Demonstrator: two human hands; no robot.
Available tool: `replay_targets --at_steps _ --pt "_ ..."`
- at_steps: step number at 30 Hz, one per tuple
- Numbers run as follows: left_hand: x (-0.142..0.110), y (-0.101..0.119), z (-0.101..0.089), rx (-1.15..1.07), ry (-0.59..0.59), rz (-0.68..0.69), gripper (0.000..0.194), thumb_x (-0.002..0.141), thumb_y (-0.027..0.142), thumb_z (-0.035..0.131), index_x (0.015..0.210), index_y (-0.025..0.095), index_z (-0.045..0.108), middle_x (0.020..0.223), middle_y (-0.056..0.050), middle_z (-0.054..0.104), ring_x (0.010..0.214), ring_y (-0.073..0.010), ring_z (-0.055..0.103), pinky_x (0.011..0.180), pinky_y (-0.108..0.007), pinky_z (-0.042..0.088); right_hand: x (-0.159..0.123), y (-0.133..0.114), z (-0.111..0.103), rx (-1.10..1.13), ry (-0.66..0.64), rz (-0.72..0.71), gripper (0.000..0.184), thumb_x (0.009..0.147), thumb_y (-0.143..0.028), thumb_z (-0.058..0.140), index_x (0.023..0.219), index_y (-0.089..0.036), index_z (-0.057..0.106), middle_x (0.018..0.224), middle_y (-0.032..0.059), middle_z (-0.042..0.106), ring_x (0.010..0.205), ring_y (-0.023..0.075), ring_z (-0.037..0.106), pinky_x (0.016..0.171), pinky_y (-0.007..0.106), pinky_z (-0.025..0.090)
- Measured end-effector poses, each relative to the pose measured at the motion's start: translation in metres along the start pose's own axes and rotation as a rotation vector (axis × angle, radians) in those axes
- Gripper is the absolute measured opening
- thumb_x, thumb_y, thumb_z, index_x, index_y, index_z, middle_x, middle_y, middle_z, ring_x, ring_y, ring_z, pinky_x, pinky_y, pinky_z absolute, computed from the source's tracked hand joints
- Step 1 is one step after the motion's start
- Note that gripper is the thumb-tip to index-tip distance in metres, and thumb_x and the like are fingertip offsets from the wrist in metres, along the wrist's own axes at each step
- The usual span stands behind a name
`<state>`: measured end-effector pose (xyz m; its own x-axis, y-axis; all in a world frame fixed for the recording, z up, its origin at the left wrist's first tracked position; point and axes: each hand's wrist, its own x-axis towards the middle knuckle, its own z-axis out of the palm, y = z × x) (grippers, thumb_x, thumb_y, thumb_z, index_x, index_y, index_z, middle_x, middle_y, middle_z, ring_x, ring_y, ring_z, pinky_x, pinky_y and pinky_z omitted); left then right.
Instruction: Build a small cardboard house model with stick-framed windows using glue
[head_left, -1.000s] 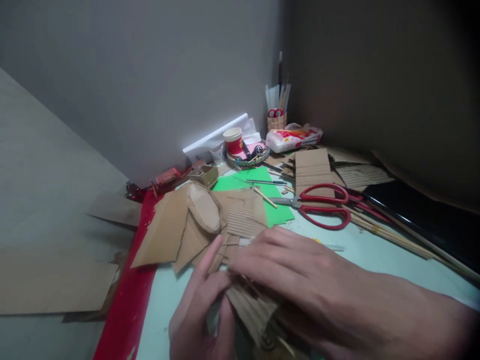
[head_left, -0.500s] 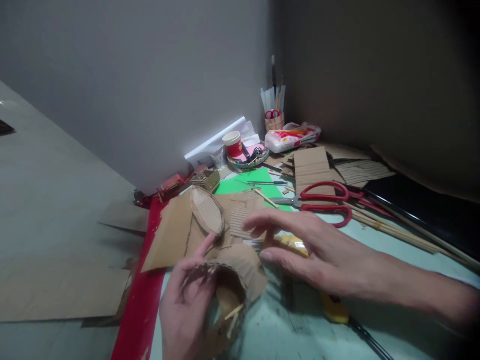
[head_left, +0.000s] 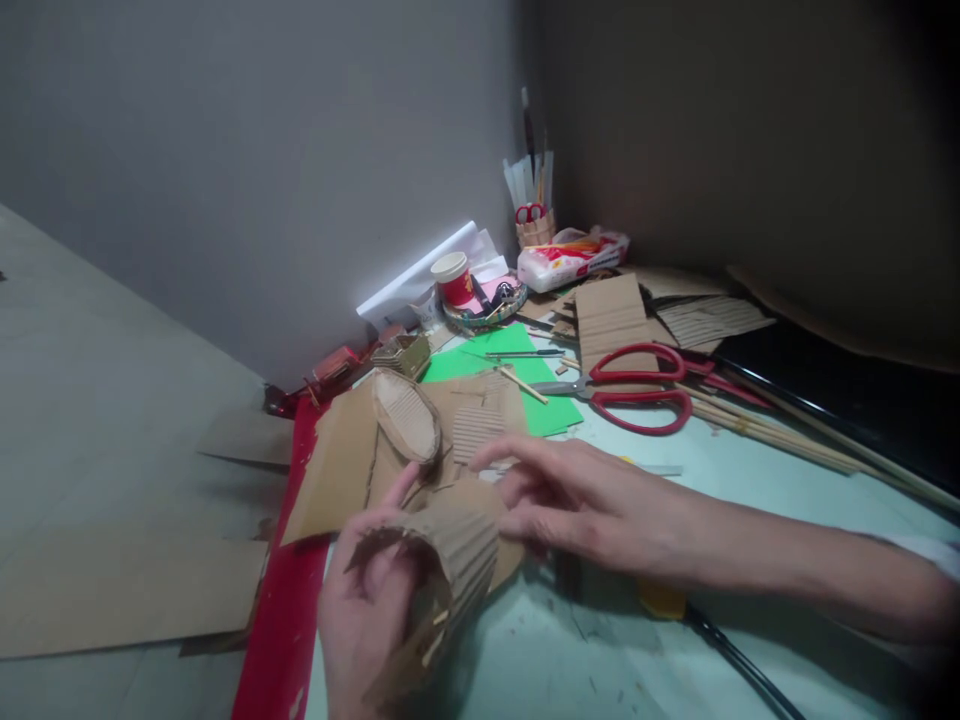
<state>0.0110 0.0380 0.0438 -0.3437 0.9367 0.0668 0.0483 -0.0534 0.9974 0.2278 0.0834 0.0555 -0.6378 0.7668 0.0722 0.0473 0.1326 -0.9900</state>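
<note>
Turned further open-end up, the ribbed cardboard tube (head_left: 442,570) shows inner sticks.

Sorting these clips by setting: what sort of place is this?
Probably a home craft desk: red scissors, corrugated cardboard scraps, a cup of brushes, and the left hand holding a rolled cardboard piece.

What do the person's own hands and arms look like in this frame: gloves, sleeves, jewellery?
Both the left hand and the right hand are bare, with no gloves, rings or watch visible. The right forearm is uncovered up to a pale sleeve edge at the frame's right border. The left arm is out of view.
</note>
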Motion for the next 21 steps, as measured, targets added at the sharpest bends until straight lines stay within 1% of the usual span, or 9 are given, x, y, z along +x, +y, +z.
replay_targets --at_steps 2,5,7,9,11,15,17,19,21 --pt "-0.001 0.002 -0.001 0.016 -0.018 0.052 0.021 0.077 0.04 0.086 0.075 0.026 0.07 0.124 -0.007 0.081 0.122 -0.0299 0.072 0.089 -0.031 0.06 0.0 0.0 0.003 -0.025 0.001 0.01 0.034 0.1 -0.025 0.056 0.134 -0.021 0.052 0.076 -0.0047 0.061 0.065 0.0139 0.06 0.06 0.024 0.046" --pt "-0.003 0.004 -0.001 0.075 -0.057 0.142 0.009 0.08 0.031 0.08 0.081 0.027 0.072 0.127 -0.007 0.08 0.123 -0.0284 0.071 0.091 -0.03 0.058 0.0 -0.001 0.008 -0.055 0.015 0.03 0.033 0.098 -0.021 0.055 0.132 -0.018 0.053 0.072 -0.0053 0.058 0.059 0.0134 0.059 0.057 0.024 0.045" --pt "-0.003 0.004 -0.001 0.1 -0.084 0.173 0.006 0.081 0.028 0.077 0.086 0.027 0.073 0.126 -0.008 0.08 0.125 -0.0283 0.07 0.095 -0.031 0.056 -0.001 0.0 0.01 -0.051 0.02 0.05 0.033 0.097 -0.019 0.055 0.13 -0.016 0.054 0.073 -0.0054 0.056 0.057 0.0133 0.059 0.057 0.024 0.045" --pt "-0.004 0.003 -0.001 0.101 -0.09 0.159 0.008 0.081 0.027 0.077 0.089 0.026 0.074 0.127 -0.009 0.079 0.125 -0.0289 0.07 0.097 -0.031 0.056 -0.001 0.002 0.012 -0.023 0.013 0.07 0.033 0.097 -0.021 0.055 0.129 -0.017 0.053 0.075 -0.0049 0.056 0.057 0.0137 0.06 0.056 0.025 0.046" --pt "-0.005 0.003 0.0 0.079 -0.1 0.139 0.011 0.083 0.031 0.077 0.093 0.026 0.074 0.131 -0.011 0.078 0.126 -0.029 0.069 0.098 -0.031 0.056 -0.001 0.004 0.012 0.022 0.002 0.088 0.032 0.097 -0.025 0.056 0.129 -0.019 0.052 0.079 -0.0041 0.057 0.058 0.0141 0.063 0.055 0.025 0.046" --pt "-0.006 0.005 0.003 -0.006 -0.121 0.098 0.023 0.084 0.036 0.08 0.104 0.026 0.075 0.138 -0.012 0.074 0.125 -0.0271 0.07 0.095 -0.028 0.057 0.001 0.008 0.009 0.139 0.014 0.121 0.029 0.098 -0.034 0.06 0.122 -0.021 0.053 0.079 -0.0044 0.059 0.06 0.0144 0.065 0.057 0.025 0.046" --pt "-0.007 0.008 0.003 -0.07 -0.123 0.032 0.026 0.083 0.035 0.083 0.106 0.027 0.074 0.142 -0.01 0.071 0.124 -0.0271 0.07 0.096 -0.029 0.058 0.004 0.01 0.007 0.207 0.032 0.135 0.032 0.096 -0.04 0.064 0.118 -0.02 0.052 0.076 -0.0048 0.06 0.06 0.0143 0.065 0.059 0.025 0.046" --pt "-0.008 0.012 0.004 -0.124 -0.114 -0.03 0.031 0.083 0.036 0.084 0.111 0.028 0.074 0.146 -0.007 0.069 0.128 -0.0279 0.068 0.101 -0.032 0.057 0.007 0.013 0.005 0.276 0.047 0.144 0.038 0.092 -0.045 0.07 0.115 -0.02 0.053 0.075 -0.0049 0.061 0.06 0.0138 0.065 0.06 0.026 0.047" --pt "-0.009 0.016 0.004 -0.158 -0.058 -0.06 0.035 0.081 0.039 0.085 0.112 0.028 0.074 0.142 -0.006 0.071 0.131 -0.0281 0.065 0.103 -0.031 0.055 0.01 0.017 0.003 0.341 0.064 0.148 0.043 0.089 -0.048 0.075 0.114 -0.02 0.053 0.075 -0.0054 0.063 0.059 0.0136 0.066 0.06 0.025 0.046"
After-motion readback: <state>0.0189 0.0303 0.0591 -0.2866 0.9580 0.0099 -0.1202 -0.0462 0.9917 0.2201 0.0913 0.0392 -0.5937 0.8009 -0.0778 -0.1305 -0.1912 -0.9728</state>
